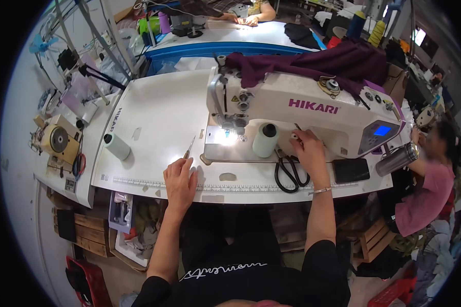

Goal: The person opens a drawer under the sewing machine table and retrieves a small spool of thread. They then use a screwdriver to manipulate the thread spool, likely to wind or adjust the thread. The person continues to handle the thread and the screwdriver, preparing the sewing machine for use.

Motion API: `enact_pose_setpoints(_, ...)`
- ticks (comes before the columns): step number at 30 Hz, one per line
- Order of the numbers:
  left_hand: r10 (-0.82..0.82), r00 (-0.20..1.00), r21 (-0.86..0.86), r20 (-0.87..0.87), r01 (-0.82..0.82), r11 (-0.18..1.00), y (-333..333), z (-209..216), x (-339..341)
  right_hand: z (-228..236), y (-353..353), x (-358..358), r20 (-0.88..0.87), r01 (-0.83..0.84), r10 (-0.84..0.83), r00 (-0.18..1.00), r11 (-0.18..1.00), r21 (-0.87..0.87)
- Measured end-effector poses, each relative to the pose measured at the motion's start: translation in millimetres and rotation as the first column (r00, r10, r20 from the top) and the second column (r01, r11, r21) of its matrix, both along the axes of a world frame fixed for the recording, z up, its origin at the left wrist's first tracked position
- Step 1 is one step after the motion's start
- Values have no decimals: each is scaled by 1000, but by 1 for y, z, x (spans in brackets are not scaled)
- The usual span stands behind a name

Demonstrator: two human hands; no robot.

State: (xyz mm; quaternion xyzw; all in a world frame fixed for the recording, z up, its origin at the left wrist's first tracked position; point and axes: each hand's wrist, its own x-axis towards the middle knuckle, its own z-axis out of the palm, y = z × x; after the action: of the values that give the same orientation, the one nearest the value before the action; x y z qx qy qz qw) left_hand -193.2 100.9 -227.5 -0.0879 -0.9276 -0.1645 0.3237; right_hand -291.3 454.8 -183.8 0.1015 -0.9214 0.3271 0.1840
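Note:
My left hand (180, 184) is closed on a slim pointed tool (188, 149) with a brownish handle and a thin metal tip, just left of the sewing machine's needle area. My right hand (308, 148) reaches under the arm of the white sewing machine (276, 100). Its fingers pinch a small whitish piece (294, 136), too small to name surely. Left of that hand stands a pale green thread cone (266, 140) with a dark top. Black-handled scissors (287, 176) lie just below the cone and hand. The machine's lamp lights the needle plate.
Another pale cone (117, 147) stands on the left of the white tabletop (159, 112). A black flat case (351, 170) and a grey tumbler (397, 159) are at the right. Dark purple cloth (312, 64) drapes over the machine. Other people sit across and at the right.

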Motion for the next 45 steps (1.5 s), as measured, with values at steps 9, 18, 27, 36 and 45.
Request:
enact_pose_setpoints(9, -18, 999, 57, -26, 20, 998, 2, 0, 1, -38, -2, -16, -30, 41, -31, 999, 917, 397)
enact_pose_setpoints(18, -8, 1000, 71, -9, 9, 997, -4, 1, 6, 76, -9, 26, -520, 140, -70, 851, 985, 97)
enact_pose_setpoints(27, -18, 1000, 96, -10, 19, 995, 0, 2, 2, 143, 28, -35, -589, 284, -116, 800, 937, 202)
enact_pose_setpoints(36, -8, 999, 181, 48, 0, 983, -5, -7, -7, 146, 31, -40, -413, 73, -80, 907, 997, -32)
enact_pose_setpoints(45, -36, 997, 252, 75, 16, 968, -7, 0, 3, 134, 59, -54, -354, -95, -119, 928, 841, -532)
